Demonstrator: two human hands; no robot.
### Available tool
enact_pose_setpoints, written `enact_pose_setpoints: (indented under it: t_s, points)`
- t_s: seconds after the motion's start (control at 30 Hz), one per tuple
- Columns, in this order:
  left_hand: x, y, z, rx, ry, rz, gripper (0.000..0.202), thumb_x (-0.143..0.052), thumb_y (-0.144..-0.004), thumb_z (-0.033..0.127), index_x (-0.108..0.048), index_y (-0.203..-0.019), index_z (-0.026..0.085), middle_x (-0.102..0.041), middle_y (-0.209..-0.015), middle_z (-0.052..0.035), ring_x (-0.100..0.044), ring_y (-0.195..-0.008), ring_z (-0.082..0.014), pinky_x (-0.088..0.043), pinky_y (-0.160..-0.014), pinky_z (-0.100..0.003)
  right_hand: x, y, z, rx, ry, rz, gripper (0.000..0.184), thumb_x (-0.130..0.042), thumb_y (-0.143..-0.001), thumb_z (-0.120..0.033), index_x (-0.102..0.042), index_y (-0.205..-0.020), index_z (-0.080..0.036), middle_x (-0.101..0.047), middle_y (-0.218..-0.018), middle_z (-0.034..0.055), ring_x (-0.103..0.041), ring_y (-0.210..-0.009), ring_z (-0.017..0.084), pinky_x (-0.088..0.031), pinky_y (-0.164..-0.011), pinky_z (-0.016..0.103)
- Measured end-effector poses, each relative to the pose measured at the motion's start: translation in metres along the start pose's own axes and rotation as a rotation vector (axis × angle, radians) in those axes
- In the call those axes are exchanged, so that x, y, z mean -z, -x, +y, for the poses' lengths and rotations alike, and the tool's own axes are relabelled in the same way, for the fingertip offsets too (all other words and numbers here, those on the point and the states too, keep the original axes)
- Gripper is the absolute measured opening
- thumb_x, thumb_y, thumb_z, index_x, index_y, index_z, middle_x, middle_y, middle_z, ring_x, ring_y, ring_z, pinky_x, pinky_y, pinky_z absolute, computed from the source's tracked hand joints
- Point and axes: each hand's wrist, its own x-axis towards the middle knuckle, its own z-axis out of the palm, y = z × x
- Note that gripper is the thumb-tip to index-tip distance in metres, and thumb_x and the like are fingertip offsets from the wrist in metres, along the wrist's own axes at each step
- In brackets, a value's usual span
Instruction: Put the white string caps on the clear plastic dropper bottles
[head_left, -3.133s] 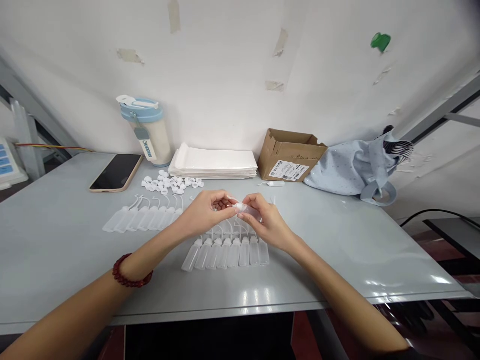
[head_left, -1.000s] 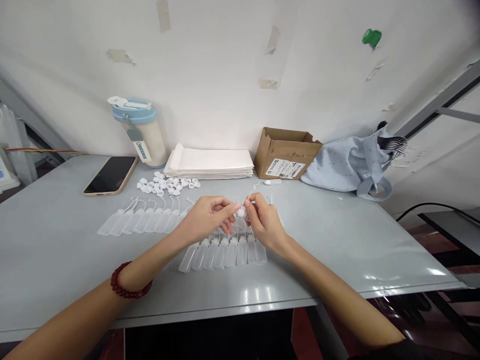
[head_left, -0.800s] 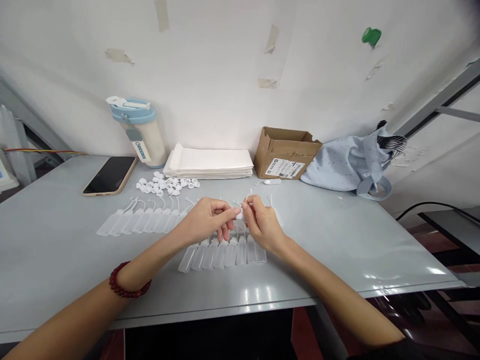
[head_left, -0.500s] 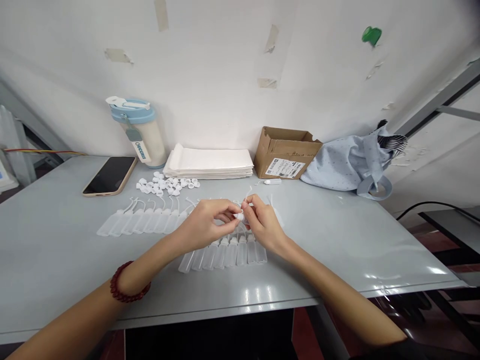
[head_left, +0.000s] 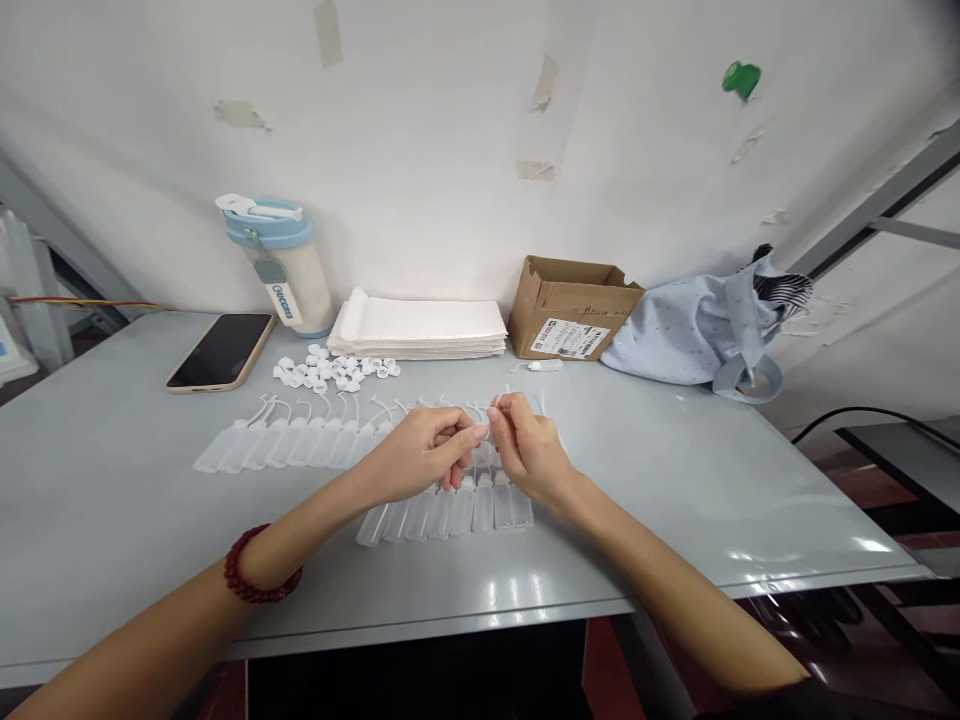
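Observation:
My left hand (head_left: pixel 431 450) is closed in a pinch, thumb against curled fingers. What sits in it is mostly hidden. Close beside it, my right hand (head_left: pixel 534 445) pinches a thin white cord (head_left: pixel 496 402) between thumb and forefinger. Both hands hover over two rows of small translucent plastic bottles. The back row (head_left: pixel 281 443) runs left from under my left hand, white cords trailing from its necks. Below the hands lies the front row (head_left: pixel 441 512), partly covered by them. Loose white caps (head_left: pixel 341 372) form a pile behind the back row.
A phone (head_left: pixel 221 352), a blue-lidded tumbler (head_left: pixel 289 270) and a stack of white paper sleeves (head_left: pixel 427 325) stand along the wall. Further right are a cardboard box (head_left: pixel 570 310), one small bottle (head_left: pixel 546 366) before it, and a pale blue cloth bag (head_left: pixel 682 325).
The white cap seen between my fingertips half a second ago is now hidden. My left wrist has turned and its fingers have curled in; the right hand has barely shifted.

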Motion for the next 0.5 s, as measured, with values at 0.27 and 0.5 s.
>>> enact_pose_setpoints:
  t_s: [0.27, 0.5]
  points:
    - [0.004, 0.003, -0.004, -0.196, -0.272, 0.006, 0.03, -0.044, -0.092, 0.033, -0.051, -0.067, 0.017, -0.056, -0.056, 0.0025, -0.05, -0.049, -0.0094, -0.037, -0.049, -0.021, 0.003, 0.0, -0.005, -0.076, -0.114, -0.078, 0.01, -0.032, -0.093, -0.029, -0.038, -0.087, -0.023, -0.041, -0.055, -0.006, -0.034, -0.041, 0.01, -0.029, -0.043, 0.022]
    - [0.001, 0.002, -0.017, -0.53, -0.652, 0.136, 0.022, -0.04, -0.094, 0.025, -0.056, -0.082, 0.014, -0.056, -0.069, -0.0025, -0.048, -0.059, -0.0129, -0.037, -0.057, -0.025, 0.007, -0.005, -0.005, -0.282, -0.457, -0.162, 0.025, -0.037, -0.093, -0.041, -0.042, -0.077, -0.022, -0.037, -0.058, -0.0065, -0.036, -0.05, 0.009, -0.041, -0.045, 0.019]
